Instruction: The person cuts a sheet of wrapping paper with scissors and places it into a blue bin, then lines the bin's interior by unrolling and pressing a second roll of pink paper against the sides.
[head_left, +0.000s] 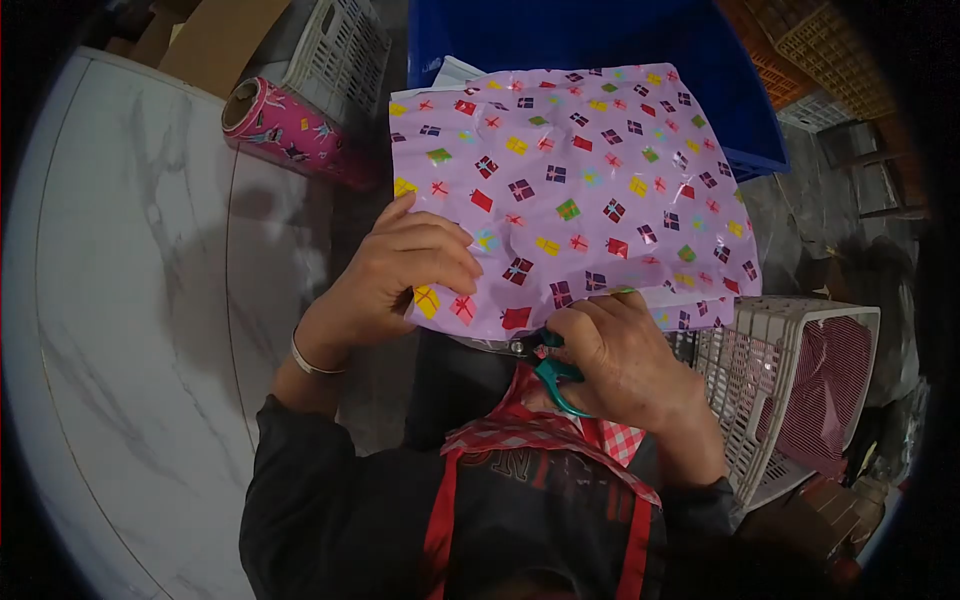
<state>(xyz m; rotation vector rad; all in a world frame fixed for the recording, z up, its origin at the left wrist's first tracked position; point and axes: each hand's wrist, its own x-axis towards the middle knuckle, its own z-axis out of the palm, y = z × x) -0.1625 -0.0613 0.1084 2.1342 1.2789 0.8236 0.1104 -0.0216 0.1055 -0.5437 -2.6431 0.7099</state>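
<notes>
A lilac plastic sheet printed with small gift boxes [560,190] spreads out in front of my body. At its lower left, my left hand [420,255] grips the edge, fingers lying on top and the thumb side hidden beneath. Scissors with green handles [553,375] are in my right hand [630,355], which is closed round them. Their pivot shows just below the sheet's near edge, and the blades point left along that edge, partly hidden under it. My right fingertips press against the sheet's near edge, where a pale strip shows.
A roll of pink printed film [285,125] lies at the marble-patterned table's [150,300] right edge. A big blue bin [590,35] stands behind the sheet. At right, a white plastic crate [745,385] holds striped red cloth [825,390]. Another white crate [340,60] stands at back left.
</notes>
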